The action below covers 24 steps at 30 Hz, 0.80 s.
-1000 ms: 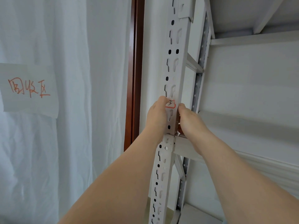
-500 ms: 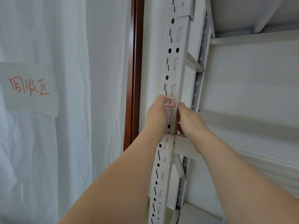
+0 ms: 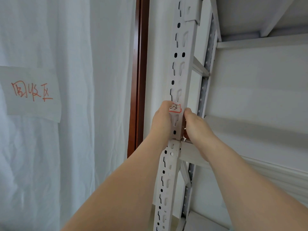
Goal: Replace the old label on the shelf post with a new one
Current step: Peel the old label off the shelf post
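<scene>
Label (image 3: 175, 108), red-bordered, sits midway up the shelf post (image 3: 180, 72); the left hand (image 3: 162, 120) covers its left end, grip hidden from me, while the right hand (image 3: 195, 124) curls round the post's right edge. I judge the swap unfinished, old or new label unclear. Curtain (image 3: 66, 139) hangs near on the left and the shelf bay is open on the right.

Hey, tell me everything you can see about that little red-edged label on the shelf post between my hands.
The label is a small white paper sticker with a red border and dark handwriting, seemingly ending in "3". It lies flat and roughly level on the front of the white slotted metal post, between two keyhole slots. The left hand covers its left end; the right hand grips the post's edge beside its right end.
</scene>
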Available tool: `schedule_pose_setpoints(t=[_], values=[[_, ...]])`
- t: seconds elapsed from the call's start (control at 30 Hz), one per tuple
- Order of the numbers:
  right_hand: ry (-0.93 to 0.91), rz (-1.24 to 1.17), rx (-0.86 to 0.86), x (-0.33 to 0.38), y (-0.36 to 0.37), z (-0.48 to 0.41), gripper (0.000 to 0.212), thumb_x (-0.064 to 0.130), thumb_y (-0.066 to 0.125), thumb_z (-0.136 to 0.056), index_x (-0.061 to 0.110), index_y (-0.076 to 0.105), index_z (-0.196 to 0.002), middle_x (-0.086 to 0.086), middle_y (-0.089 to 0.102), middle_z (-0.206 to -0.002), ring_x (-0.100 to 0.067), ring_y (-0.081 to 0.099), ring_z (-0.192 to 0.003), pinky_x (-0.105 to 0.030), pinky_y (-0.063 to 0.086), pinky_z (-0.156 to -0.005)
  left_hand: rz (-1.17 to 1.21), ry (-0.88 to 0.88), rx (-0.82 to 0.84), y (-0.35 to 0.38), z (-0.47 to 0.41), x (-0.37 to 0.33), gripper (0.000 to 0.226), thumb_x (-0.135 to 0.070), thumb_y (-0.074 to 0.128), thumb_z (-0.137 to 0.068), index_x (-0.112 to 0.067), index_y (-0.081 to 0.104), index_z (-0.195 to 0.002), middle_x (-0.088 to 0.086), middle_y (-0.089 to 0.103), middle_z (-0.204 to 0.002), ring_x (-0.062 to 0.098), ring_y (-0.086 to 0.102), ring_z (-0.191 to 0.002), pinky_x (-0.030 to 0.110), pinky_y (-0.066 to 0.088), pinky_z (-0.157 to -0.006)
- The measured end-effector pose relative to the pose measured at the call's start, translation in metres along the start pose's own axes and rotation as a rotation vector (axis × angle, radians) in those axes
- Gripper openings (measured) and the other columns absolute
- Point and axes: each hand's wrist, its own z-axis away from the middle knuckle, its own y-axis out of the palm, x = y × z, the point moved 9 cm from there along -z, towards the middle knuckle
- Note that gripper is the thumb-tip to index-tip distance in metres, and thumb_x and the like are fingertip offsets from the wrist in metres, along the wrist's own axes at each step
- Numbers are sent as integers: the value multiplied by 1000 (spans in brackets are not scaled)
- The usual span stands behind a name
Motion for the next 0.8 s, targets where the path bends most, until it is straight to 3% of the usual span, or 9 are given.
schedule_pose_setpoints(t=[0.1, 0.2, 0.27, 0.43, 0.5, 0.57, 0.67, 0.73, 0.8], values=[[6, 4, -8, -1, -1, 1, 48, 48, 20, -90, 16, 50, -72, -4, 55, -77, -30, 51, -82, -53, 46, -99, -9, 8, -3, 0, -1, 0, 32, -32, 44, -89, -20, 55, -62, -11, 49, -33, 5, 44, -28, 8, 34, -33], [3, -6, -3, 1, -1, 2, 45, 47, 20, -92, 17, 49, -75, -4, 54, -78, -30, 51, -82, -52, 47, -96, 6, 16, -5, 1, -3, -1, 37, -31, 44, -89, -21, 54, -55, -10, 49, -34, 10, 47, -40, 21, 37, -48], [-2, -10, 1, 1, 0, 2, 45, 46, 20, -92, 17, 49, -75, -4, 53, -78, -30, 50, -83, -51, 46, -95, 14, 10, -17, 1, -3, -1, 36, -31, 43, -89, -21, 55, -56, -9, 53, -38, 11, 47, -43, 23, 36, -51], [0, 4, 6, 3, 0, 3, 43, 44, 20, -93, 17, 49, -76, -3, 54, -80, -31, 51, -85, -53, 45, -99, -69, 7, -24, -3, -2, -1, 25, -32, 42, -89, -23, 64, -81, -1, 64, -78, 19, 57, -77, 33, 45, -77], [2, -1, 11, 4, 0, 4, 45, 45, 19, -92, 17, 51, -77, -3, 56, -81, -31, 53, -87, -53, 45, -100, -158, 115, -94, -10, -4, -9, 22, -34, 45, -88, -22, 62, -94, -2, 63, -90, 15, 57, -83, 32, 45, -80], [5, -11, 9, 4, 0, 4, 43, 42, 20, -94, 17, 49, -75, -3, 53, -78, -30, 51, -85, -53, 45, -99, -317, 361, -241, -23, 1, -31, 27, -37, 49, -84, -19, 59, -101, -3, 61, -99, 12, 58, -90, 32, 48, -83], [14, -30, -14, 1, -4, 4, 42, 40, 23, -97, 18, 44, -68, -1, 49, -70, -28, 49, -78, -45, 45, -87, -595, 623, -339, -21, 19, -63, 16, -31, 50, -86, -18, 54, -77, -4, 59, -79, 14, 55, -74, 33, 47, -69], [19, -32, -16, 1, -4, 4, 41, 38, 23, -97, 19, 41, -65, 0, 46, -66, -27, 46, -75, -41, 41, -83, -771, 615, -245, -5, 19, -69, 33, -26, 48, -86, -18, 41, -55, -4, 49, -57, 20, 47, -57, 32, 43, -59], [18, -35, -16, 1, -4, 4, 42, 35, 24, -98, 19, 39, -62, 0, 45, -63, -25, 43, -70, -41, 39, -82, -879, 554, -180, 5, 16, -69, 42, -25, 46, -86, -14, 34, -48, 0, 41, -50, 24, 40, -51, 31, 38, -55]])
